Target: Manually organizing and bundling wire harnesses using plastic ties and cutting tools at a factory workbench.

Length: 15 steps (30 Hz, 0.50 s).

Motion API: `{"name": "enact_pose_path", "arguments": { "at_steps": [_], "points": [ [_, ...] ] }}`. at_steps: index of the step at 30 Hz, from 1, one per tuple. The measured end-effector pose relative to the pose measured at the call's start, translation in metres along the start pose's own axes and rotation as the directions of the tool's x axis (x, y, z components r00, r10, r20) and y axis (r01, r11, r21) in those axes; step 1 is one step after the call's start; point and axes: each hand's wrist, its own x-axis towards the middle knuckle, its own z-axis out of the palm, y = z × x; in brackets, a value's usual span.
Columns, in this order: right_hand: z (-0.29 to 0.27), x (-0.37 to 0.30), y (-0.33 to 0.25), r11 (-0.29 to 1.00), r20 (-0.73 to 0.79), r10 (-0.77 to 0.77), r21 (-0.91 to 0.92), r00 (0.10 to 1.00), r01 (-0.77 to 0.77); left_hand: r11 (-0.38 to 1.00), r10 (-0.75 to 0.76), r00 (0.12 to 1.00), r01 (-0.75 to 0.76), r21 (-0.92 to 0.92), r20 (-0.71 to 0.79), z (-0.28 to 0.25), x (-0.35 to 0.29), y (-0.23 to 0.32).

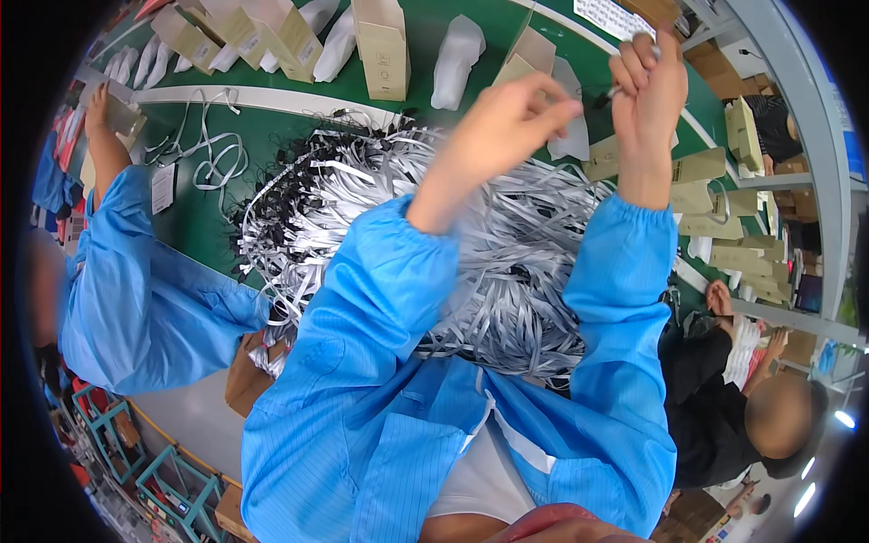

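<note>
My left hand (509,125) hangs over the far part of a big heap of grey-white lanyards (525,226) with black fittings. Its fingers are half bent and apart from the thumb, somewhat blurred, and nothing shows between them. Beside it, higher and to the right, my right hand (648,95) is closed, knuckles up. A small dark-tipped thing (606,97) pokes out from its left side; its kind is too small to tell. Behind my left hand stands an open beige box (528,56), and a white wrapped item (572,136) lies between my hands.
Beige boxes (382,54) and white wrapped items (458,63) line the far side of the green table (204,213). More boxes (701,195) stand at the right. A co-worker's blue sleeve (136,271) reaches in at left; a person in black (701,398) sits at right.
</note>
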Motion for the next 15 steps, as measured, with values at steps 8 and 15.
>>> {"name": "enact_pose_path", "arguments": {
  "at_steps": [8, 15],
  "points": [
    [0.025, 0.042, 0.037, 0.966, 0.039, -0.243, 0.098, 0.969, 0.239, 0.524, -0.294, 0.955, 0.182, 0.832, -0.024, -0.020, -0.017, -0.056],
    [0.010, 0.017, 0.089, 0.867, 0.315, -0.111, -0.433, 0.943, 0.247, 0.412, -0.482, 0.859, 0.048, 0.910, 0.173, -0.007, -0.002, -0.118]
  ]
}}
